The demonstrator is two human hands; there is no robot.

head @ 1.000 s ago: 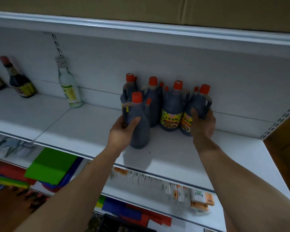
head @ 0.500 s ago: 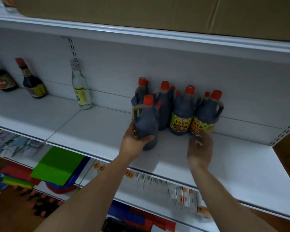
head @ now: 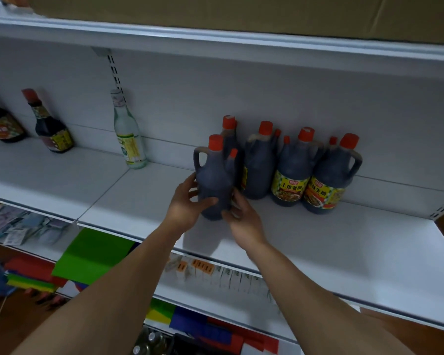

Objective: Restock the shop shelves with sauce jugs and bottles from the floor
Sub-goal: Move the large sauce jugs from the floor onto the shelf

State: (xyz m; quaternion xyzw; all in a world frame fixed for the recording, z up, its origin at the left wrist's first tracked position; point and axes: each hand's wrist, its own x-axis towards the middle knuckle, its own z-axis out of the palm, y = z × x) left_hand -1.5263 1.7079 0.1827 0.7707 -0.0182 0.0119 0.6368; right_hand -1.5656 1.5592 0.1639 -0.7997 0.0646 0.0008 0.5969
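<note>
Both bare forearms reached up to a white shelf, where the left hand and right hand clasped the lower body of a dark sauce jug, fingers curled around it from either side. The jug stood upright on the shelf, just in front of a row of four red-capped jugs against the back panel. Farther left stood a clear bottle and a dark bottle, well apart.
</note>
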